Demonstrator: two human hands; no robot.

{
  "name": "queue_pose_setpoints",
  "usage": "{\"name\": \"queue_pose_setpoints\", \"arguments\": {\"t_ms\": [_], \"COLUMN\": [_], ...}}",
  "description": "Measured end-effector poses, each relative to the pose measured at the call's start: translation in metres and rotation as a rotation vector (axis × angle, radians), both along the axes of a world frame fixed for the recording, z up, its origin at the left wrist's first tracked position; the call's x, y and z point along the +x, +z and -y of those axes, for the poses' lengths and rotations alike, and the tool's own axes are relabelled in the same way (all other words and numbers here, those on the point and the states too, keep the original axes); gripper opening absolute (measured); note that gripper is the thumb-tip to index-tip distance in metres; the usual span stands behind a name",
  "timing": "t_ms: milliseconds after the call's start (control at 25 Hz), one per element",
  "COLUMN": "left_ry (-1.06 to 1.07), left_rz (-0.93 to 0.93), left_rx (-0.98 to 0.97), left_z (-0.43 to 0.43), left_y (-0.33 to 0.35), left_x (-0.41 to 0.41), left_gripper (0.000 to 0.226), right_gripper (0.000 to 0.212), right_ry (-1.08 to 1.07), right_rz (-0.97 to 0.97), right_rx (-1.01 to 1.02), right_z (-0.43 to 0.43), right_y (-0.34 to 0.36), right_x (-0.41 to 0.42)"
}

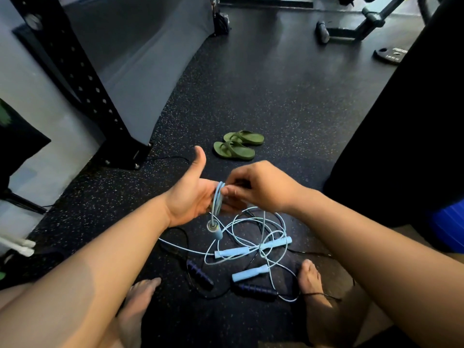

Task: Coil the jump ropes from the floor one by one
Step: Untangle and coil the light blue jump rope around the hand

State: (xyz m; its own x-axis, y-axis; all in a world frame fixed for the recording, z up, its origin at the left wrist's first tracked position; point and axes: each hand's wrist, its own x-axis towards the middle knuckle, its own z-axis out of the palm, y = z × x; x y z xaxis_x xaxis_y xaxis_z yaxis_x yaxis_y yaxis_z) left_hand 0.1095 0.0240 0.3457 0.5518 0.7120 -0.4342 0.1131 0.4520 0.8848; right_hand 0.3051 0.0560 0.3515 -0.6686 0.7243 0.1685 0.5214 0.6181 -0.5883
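My left hand (192, 194) is held out flat with the palm up and the thumb raised. A few loops of light blue jump rope (218, 197) lie around its fingers, and one blue handle (215, 231) dangles below it. My right hand (253, 188) pinches the blue cord right beside the loops. The rest of the blue cord (261, 237) lies tangled on the floor with more blue handles (251, 272). A black jump rope with dark handles (199, 273) lies under it, between my bare feet.
A pair of green flip-flops (237, 144) sits on the speckled rubber floor beyond my hands. A black perforated rack post (82, 79) stands at the left. A dark punching bag (411, 121) hangs at the right, and a weight plate (390, 55) lies far right.
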Motion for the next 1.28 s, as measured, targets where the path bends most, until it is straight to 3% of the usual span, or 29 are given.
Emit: {"name": "queue_pose_setpoints", "arguments": {"t_ms": [80,160,320,400,560,720,880,1040,1280], "left_ry": [-0.098,-0.124,-0.015,0.124,0.392,0.518,0.597,0.645,0.508], "left_rz": [-0.024,0.021,0.209,0.321,0.627,0.626,0.492,0.424,0.089], "left_rx": [-0.015,-0.068,-0.109,-0.109,-0.109,-0.004,0.070,0.086,0.060], "left_z": [0.000,0.000,-0.001,-0.003,-0.006,-0.009,-0.013,-0.019,-0.023], "left_y": [0.001,0.002,0.007,0.009,0.013,0.016,0.012,0.010,-0.002], "left_x": [0.000,0.000,-0.004,-0.008,-0.016,-0.018,-0.015,-0.018,-0.016], "left_gripper": [0.136,0.129,0.118,0.116,0.117,0.123,0.130,0.131,0.130], "right_gripper": [0.024,0.031,0.037,0.042,0.028,0.014,0.027,0.024,0.017], "right_ry": [-0.028,-0.032,-0.096,-0.146,-0.141,-0.071,-0.051,-0.014,-0.003], "right_rz": [-0.113,-0.230,-0.371,-0.383,-0.361,-0.210,-0.039,-0.027,-0.013], "right_rx": [-0.118,-0.236,-0.396,-0.457,-0.594,-0.708,-0.567,-0.451,0.018], "right_z": [-0.006,-0.012,-0.018,-0.016,-0.001,0.010,0.007,0.011,0.010], "right_y": [-0.004,-0.010,-0.031,-0.048,-0.076,-0.084,-0.061,-0.037,-0.016], "right_x": [0.004,0.008,0.013,0.010,0.005,0.000,-0.004,-0.010,-0.014]}}
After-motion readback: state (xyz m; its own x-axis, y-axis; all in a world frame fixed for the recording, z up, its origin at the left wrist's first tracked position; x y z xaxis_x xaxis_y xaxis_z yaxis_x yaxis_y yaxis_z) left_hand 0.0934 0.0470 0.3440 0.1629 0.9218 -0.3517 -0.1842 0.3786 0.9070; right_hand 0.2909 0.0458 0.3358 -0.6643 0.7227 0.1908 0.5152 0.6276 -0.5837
